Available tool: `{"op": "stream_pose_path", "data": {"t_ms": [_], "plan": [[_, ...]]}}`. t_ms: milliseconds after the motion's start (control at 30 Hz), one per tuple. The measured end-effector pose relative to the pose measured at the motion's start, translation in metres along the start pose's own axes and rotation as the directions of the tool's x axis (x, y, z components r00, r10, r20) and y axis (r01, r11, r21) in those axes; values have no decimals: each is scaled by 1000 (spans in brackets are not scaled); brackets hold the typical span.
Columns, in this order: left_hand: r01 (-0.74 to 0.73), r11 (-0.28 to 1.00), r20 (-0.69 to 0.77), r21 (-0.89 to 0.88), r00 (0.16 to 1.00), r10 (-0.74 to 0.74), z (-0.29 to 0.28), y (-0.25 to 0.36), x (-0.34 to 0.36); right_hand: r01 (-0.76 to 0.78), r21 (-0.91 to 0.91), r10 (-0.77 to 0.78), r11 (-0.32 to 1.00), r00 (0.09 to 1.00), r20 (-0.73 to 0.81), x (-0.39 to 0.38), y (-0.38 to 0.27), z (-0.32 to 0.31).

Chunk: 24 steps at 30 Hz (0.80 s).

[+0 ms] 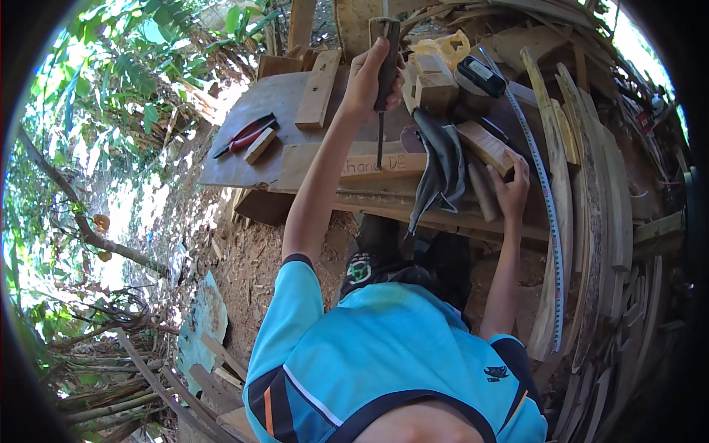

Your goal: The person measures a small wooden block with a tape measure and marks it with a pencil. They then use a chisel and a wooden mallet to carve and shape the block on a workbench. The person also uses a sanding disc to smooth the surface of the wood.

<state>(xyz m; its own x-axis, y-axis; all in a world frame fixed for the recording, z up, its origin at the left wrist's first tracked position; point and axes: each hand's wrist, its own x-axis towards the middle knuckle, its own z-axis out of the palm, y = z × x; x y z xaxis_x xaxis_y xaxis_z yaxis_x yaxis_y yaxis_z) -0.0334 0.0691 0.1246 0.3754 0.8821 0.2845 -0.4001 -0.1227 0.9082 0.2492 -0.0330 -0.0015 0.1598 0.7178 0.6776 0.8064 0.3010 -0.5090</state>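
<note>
Head view: thick-handled, thin-shafted tool [385, 96] in left hand [365, 83]

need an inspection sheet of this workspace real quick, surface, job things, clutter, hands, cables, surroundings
surface: table, flat top, crowded toward its right side
job's things: tool with dark handle and thin shaft, pointing at the marked board; contact unclear. Wood block on the right
clutter: pliers, tape measure with its blade drawn out past the table edge, grey cloth, yellow bag
hands: left hand grips the tool's handle; right hand holds the block's near end
cables: nothing seen
surroundings: plants left, dirt ground, wood strips right
</note>
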Motion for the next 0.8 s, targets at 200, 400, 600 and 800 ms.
{"op": "stream_pose_path", "data": {"t_ms": [200, 400, 600, 800], "plan": [[-9, 985, 28, -173, 999, 14, -3, -1, -1, -22, -4, 22, 1000, 1000, 6, -1, -1, 0], [-5, 1000, 39, -16, 999, 6, 6, 0, -6, -32, -32, 33, 999, 999, 13, -1, -6, 0], [-30, 1000, -19, -3, 999, 30, 19, -2, -2, -19, -40, 19, 999, 1000, 13, -1, -4, 1], [-33, 999, 28, 25, 999, 32, 16, -1, -3, -2, -19, 2, 1000, 1000, -1, -2, -3, 2]]}}
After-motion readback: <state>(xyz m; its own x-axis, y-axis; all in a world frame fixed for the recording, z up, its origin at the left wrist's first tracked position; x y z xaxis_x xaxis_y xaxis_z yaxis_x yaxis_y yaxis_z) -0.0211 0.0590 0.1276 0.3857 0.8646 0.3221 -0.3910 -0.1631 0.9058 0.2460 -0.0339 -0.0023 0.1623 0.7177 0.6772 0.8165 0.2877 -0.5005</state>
